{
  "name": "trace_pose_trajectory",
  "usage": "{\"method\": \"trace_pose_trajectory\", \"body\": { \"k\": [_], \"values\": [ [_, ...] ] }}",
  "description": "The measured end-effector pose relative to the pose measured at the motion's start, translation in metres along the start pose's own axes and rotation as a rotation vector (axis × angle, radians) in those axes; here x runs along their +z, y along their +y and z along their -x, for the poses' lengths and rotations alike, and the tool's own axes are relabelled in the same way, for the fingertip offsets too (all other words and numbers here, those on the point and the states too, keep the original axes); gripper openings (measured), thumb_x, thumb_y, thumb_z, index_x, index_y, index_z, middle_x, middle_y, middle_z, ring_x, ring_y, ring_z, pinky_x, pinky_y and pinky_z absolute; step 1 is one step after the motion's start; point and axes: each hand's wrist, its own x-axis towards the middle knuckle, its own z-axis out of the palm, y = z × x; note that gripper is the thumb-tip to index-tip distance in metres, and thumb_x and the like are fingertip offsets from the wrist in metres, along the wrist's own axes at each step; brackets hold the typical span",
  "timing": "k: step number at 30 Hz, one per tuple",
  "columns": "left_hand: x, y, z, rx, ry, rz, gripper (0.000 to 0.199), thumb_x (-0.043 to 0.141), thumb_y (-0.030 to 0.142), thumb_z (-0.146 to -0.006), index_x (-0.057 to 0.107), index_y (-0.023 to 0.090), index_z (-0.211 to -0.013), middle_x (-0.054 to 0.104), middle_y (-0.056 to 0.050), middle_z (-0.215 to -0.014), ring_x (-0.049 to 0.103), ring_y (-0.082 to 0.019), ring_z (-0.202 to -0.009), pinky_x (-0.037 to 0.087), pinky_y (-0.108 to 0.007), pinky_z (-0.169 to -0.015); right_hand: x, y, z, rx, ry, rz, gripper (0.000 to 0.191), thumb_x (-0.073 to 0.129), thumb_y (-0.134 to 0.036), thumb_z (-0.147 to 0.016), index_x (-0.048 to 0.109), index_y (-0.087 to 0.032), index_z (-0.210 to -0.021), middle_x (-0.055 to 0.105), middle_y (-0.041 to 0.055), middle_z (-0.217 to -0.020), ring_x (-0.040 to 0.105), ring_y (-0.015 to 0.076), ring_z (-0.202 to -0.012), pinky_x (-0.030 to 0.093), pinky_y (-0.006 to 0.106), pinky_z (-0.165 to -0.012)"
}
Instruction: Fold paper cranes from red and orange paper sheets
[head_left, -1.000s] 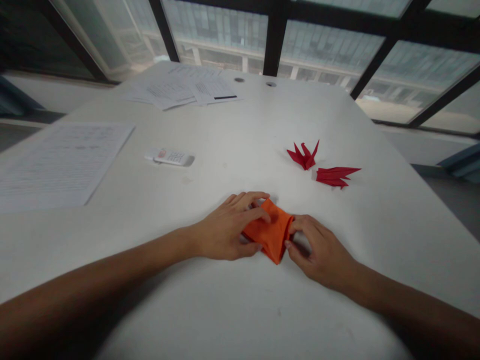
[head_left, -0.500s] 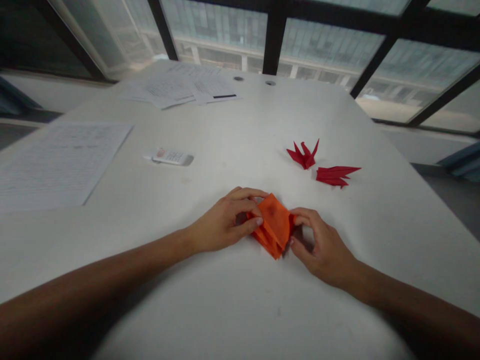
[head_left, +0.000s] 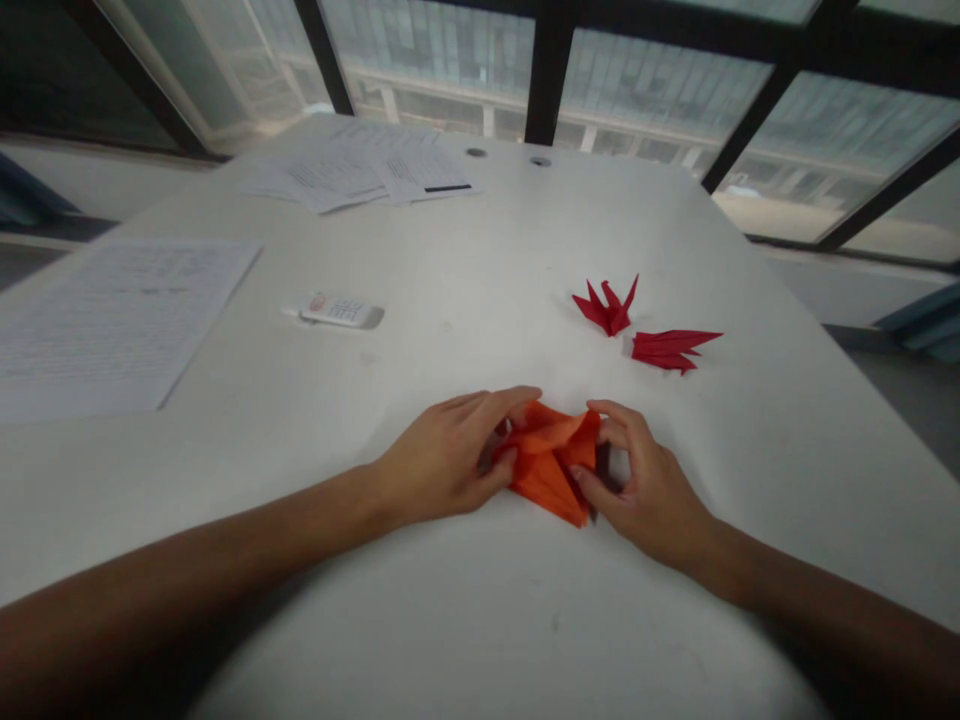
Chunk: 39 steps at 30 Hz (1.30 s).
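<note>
1 left hand (head_left: 442, 460) and 1 right hand (head_left: 664, 500) pinch orange paper (head_left: 541, 482) between their fingers (head_left: 621, 412).

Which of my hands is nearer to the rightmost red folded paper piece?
Your right hand: it sits on the near side of the red folded paper piece, not touching it. Your left hand is farther off, to its left and toward you.

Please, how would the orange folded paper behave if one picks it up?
The orange folded paper is probably light, being thin-looking. It may flop open, since its upper flap bulges loosely. Rolling seems unlikely, given its pointed corner.
</note>
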Motion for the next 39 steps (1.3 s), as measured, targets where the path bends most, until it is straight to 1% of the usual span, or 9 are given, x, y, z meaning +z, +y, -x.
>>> {"method": "trace_pose_trajectory", "body": {
  "k": [2,5,12,19,22,27,32,36,39],
  "values": [
    [0.0,0.007,-0.005,0.031,0.011,-0.129,0.068,0.065,0.025,-0.086,0.037,0.02,-0.148,0.067,-0.011,-0.127,0.062,-0.028,-0.113,0.051,-0.046,-0.102,0.002,-0.001,-0.002,-0.029,-0.002,0.032,0.063,0.061,-0.018,-0.083,0.039,-0.021,-0.142,0.074,0.0082,-0.105,0.073,0.0247,-0.094,0.058,0.043,-0.088],
    [-0.002,0.021,-0.012,0.049,-0.032,-0.176,0.07,0.069,0.034,-0.085,0.041,0.019,-0.147,0.06,-0.013,-0.141,0.055,-0.032,-0.125,0.047,-0.049,-0.106,0.005,-0.001,-0.003,-0.095,0.017,0.097,0.064,0.061,-0.017,-0.08,0.042,-0.02,-0.141,0.073,0.0119,-0.113,0.07,0.0298,-0.107,0.056,0.05,-0.095],
    [-0.002,0.03,-0.012,0.097,-0.14,-0.178,0.079,0.074,0.047,-0.086,0.038,0.023,-0.152,0.056,-0.011,-0.148,0.054,-0.032,-0.128,0.045,-0.047,-0.107,0.006,0.001,-0.003,-0.145,0.036,0.131,0.056,0.061,-0.019,-0.081,0.048,-0.02,-0.136,0.069,0.015,-0.128,0.065,0.0323,-0.118,0.053,0.053,-0.102],
    [-0.003,0.015,-0.011,0.32,-0.094,-0.271,0.076,0.06,0.057,-0.095,0.033,0.018,-0.155,0.061,-0.014,-0.141,0.06,-0.03,-0.121,0.046,-0.044,-0.102,0.001,-0.001,-0.005,-0.088,0.008,0.049,0.03,0.056,-0.018,-0.087,0.055,-0.023,-0.116,0.072,0.0082,-0.111,0.069,0.0262,-0.104,0.056,0.044,-0.092],
    [0.0,0.014,-0.011,0.347,-0.11,-0.285,0.069,0.059,0.05,-0.098,0.035,0.018,-0.153,0.062,-0.014,-0.141,0.061,-0.03,-0.121,0.048,-0.044,-0.097,0.0,0.0,-0.006,-0.052,0.0,0.0,0.023,0.055,-0.017,-0.089,0.054,-0.024,-0.111,0.073,0.0065,-0.105,0.07,0.024,-0.097,0.056,0.042,-0.088],
    [0.0,0.016,-0.014,0.201,-0.052,-0.023,0.043,0.062,0.022,-0.092,0.053,0.02,-0.133,0.069,-0.009,-0.125,0.065,-0.022,-0.111,0.052,-0.035,-0.094,0.002,0.003,-0.008,-0.018,0.001,-0.045,0.029,0.06,-0.023,-0.089,0.053,-0.025,-0.117,0.072,0.0082,-0.113,0.071,0.0255,-0.102,0.056,0.041,-0.086],
    [-0.012,0.023,-0.02,-0.072,0.02,0.335,0.016,0.06,0.019,-0.092,0.063,0.021,-0.107,0.071,-0.001,-0.096,0.064,-0.013,-0.08,0.054,-0.026,-0.075,0.004,0.004,-0.007,0.009,0.004,-0.055,0.048,0.061,-0.017,-0.084,0.049,-0.026,-0.129,0.072,0.0076,-0.116,0.071,0.026,-0.107,0.056,0.044,-0.092],
    [-0.017,0.026,-0.021,-0.189,0.07,0.447,0.021,0.062,0.023,-0.089,0.06,0.02,-0.11,0.066,0.001,-0.086,0.059,-0.011,-0.071,0.051,-0.024,-0.067,0.001,0.004,-0.007,0.019,0.005,-0.111,0.04,0.059,-0.02,-0.09,0.051,-0.026,-0.128,0.072,0.0057,-0.111,0.071,0.0236,-0.097,0.057,0.04,-0.086],
    [-0.016,0.023,-0.021,-0.301,0.118,0.441,0.029,0.061,0.025,-0.089,0.055,0.021,-0.117,0.06,0.004,-0.079,0.055,-0.01,-0.065,0.047,-0.023,-0.061,0.0,0.003,-0.008,0.005,0.003,-0.152,0.029,0.059,-0.027,-0.094,0.055,-0.026,-0.123,0.072,0.006,-0.113,0.07,0.0235,-0.101,0.056,0.04,-0.089]
  ]
}}
